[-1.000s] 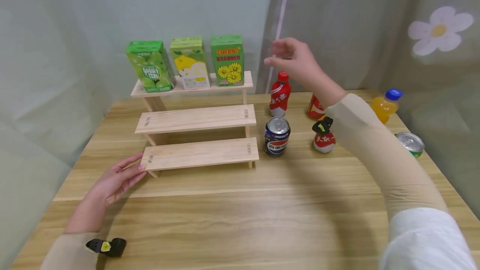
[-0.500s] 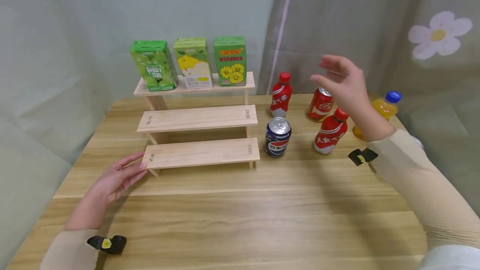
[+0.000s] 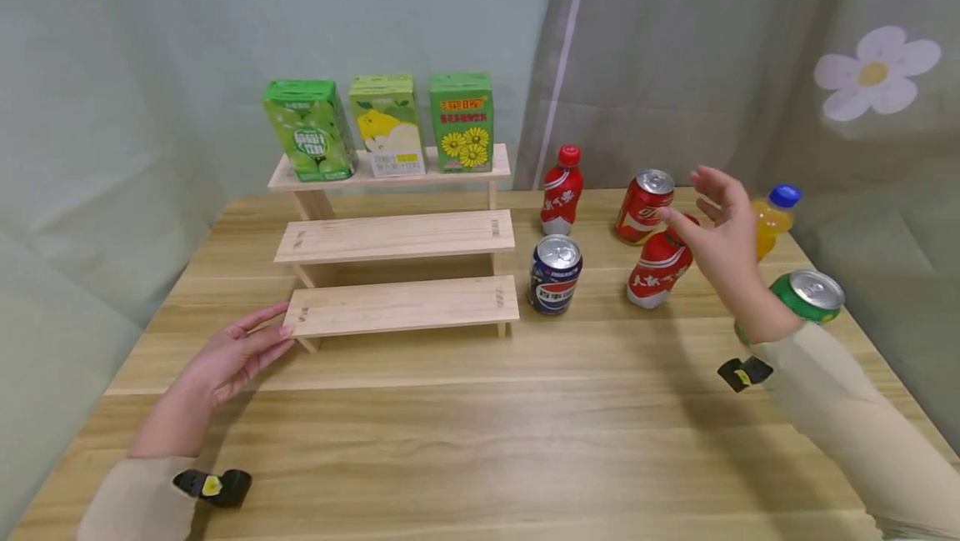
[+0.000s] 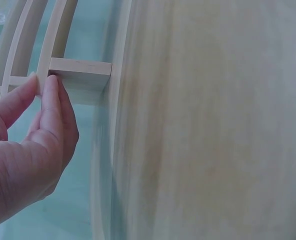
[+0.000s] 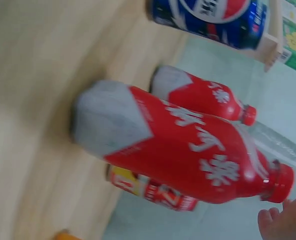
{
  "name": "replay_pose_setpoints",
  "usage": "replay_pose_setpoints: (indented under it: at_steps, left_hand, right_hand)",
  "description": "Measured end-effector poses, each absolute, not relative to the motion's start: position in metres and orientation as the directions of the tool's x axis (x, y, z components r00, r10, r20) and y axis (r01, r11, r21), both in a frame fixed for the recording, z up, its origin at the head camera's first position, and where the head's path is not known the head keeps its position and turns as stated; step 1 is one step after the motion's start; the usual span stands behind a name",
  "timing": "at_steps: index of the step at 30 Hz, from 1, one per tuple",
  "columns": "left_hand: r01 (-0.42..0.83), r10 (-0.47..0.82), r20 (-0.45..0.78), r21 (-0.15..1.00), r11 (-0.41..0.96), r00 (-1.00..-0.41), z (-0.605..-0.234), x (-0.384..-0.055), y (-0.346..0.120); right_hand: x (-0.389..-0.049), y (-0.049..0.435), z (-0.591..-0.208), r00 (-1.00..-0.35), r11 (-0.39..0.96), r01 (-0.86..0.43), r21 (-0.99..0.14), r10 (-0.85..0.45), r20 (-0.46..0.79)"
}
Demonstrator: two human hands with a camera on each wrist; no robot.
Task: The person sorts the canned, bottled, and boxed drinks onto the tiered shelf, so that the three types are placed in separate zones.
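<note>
My left hand [image 3: 238, 355] pinches the left end of the lowest board of a three-step wooden shelf [image 3: 405, 308]. In the left wrist view the thumb [image 4: 23, 100] and fingers [image 4: 52, 107] meet at that board's edge. My right hand [image 3: 723, 232] is at the cap of the front red bottle [image 3: 660, 267], its thumb and fingers spread apart with nothing between them. That bottle stands upright and fills the middle of the right wrist view, with the fingertips [image 5: 268, 220] just beyond its red cap. Behind it is a red soda can [image 3: 643, 207].
Three green juice boxes [image 3: 386, 128] line the top step. A blue soda can [image 3: 556, 276] and another red bottle [image 3: 562, 191] stand right of the shelf. An orange drink bottle [image 3: 771, 224] and a green can [image 3: 810, 295], partly behind the right forearm, are at the far right.
My right hand has moved from above the rear red bottle rightward and down to the front red bottle's cap, uncovering the red can. My left hand has stayed on the shelf.
</note>
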State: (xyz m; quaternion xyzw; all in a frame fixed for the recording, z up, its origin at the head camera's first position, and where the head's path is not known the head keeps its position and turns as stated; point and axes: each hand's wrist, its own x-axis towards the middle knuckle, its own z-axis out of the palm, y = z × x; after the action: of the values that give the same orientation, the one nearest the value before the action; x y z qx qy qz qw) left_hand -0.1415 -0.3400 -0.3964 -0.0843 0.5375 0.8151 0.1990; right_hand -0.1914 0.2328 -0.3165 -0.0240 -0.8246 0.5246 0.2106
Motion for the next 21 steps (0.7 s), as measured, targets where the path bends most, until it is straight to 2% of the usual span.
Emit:
replay_pose_setpoints:
  at_steps: [14,21]
  left_hand:
    - [-0.417,0.236,-0.351,0.834,-0.362,-0.906,-0.396,-0.141,-0.339]
    - [-0.42,0.23,-0.357,0.833,-0.362,-0.905,-0.396,-0.141,-0.34]
  right_hand:
    - [-0.174,0.243,-0.359,-0.953,0.467,-0.045,-0.883,0.246,0.179]
    - [-0.169,0.245,-0.375,-0.951,0.488,-0.086,-0.869,0.219,0.217]
